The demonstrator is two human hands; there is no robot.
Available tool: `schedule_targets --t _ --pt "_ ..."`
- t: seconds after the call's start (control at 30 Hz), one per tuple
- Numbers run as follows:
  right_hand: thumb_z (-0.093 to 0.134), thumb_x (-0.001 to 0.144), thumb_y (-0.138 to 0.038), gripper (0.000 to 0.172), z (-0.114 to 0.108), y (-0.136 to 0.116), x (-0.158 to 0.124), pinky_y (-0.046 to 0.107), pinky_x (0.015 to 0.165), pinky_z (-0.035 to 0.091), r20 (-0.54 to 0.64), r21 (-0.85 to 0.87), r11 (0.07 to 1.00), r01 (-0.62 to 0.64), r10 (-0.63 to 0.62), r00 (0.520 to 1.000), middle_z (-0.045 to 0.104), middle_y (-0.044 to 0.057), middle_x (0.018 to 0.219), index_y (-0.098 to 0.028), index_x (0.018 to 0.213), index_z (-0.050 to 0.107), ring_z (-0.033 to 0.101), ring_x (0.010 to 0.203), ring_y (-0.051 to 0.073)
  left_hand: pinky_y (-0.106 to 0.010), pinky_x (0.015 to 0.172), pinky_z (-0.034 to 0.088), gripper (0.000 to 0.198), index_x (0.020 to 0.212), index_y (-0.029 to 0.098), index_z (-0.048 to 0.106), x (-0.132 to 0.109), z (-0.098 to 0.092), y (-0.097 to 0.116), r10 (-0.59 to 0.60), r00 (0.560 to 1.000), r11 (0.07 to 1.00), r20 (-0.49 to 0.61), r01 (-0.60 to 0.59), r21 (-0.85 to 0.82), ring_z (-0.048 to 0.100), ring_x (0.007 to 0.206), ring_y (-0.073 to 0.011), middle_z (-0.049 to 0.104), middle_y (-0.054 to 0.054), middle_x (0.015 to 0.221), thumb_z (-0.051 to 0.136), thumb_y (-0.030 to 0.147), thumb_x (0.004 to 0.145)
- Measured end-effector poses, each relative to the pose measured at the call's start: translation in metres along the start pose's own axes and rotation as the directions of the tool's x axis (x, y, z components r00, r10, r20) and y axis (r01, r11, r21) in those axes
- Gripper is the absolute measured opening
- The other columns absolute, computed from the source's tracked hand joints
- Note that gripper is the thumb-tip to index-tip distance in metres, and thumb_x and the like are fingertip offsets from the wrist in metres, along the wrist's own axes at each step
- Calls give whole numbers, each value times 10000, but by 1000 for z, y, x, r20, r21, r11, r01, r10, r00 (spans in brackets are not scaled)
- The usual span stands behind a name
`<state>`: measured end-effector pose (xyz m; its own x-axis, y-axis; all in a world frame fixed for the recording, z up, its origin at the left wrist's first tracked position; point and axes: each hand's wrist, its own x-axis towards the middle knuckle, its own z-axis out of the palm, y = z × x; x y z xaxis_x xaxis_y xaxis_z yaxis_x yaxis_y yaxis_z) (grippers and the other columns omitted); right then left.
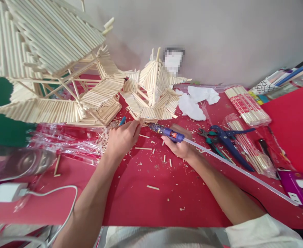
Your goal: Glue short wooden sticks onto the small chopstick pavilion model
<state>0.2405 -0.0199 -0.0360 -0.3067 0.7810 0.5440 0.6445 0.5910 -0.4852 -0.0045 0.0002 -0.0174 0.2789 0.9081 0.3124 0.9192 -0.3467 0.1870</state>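
My right hand (181, 143) is wrapped round a purple glue gun (166, 132), and a long translucent glue stick (234, 168) trails from its back end toward the right. The dark, glue-flecked nozzle points left, close to the fingertips of my left hand (122, 137). Those left fingers are pinched together at the front edge of a small pagoda-like stick model (153, 89); whatever they grip is too small to make out. Just behind the left hand shows a short blue object (122, 120). Beside it on the left stands a larger model building (58, 69) made of wooden sticks.
Pliers (213, 144) and a blue cutter (228, 144) lie at right, by bagged wooden chopsticks (248, 105). White tissue (195, 101) sits behind. Plastic wrappers (66, 141), a white charger (9, 192) and cable are at left. Wood scraps litter the red table (141, 206).
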Motion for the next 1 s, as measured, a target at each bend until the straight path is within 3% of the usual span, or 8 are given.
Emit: schedule_targets --t 0.53,1.0 --pt "580 1019 -441 366 -3 -1 3 300 618 416 -16 -23 1000 -22 22 1000 573 27 700 -224 729 532 575 682 191 -282 548 321 363 1072 244 732 0 -1 0 6 1000 1000 -6 -6 15 697 705 -192 792 -57 943 406 403 1056" --pt "586 1015 -462 365 -5 -4 3 279 593 398 35 3 999 -47 47 998 559 18 730 -217 747 547 556 657 165 -276 582 383 381 1077 247 739 0 1 -1 -11 1000 1000 -15 10 -23 696 712 -199 791 -68 933 402 424 1052"
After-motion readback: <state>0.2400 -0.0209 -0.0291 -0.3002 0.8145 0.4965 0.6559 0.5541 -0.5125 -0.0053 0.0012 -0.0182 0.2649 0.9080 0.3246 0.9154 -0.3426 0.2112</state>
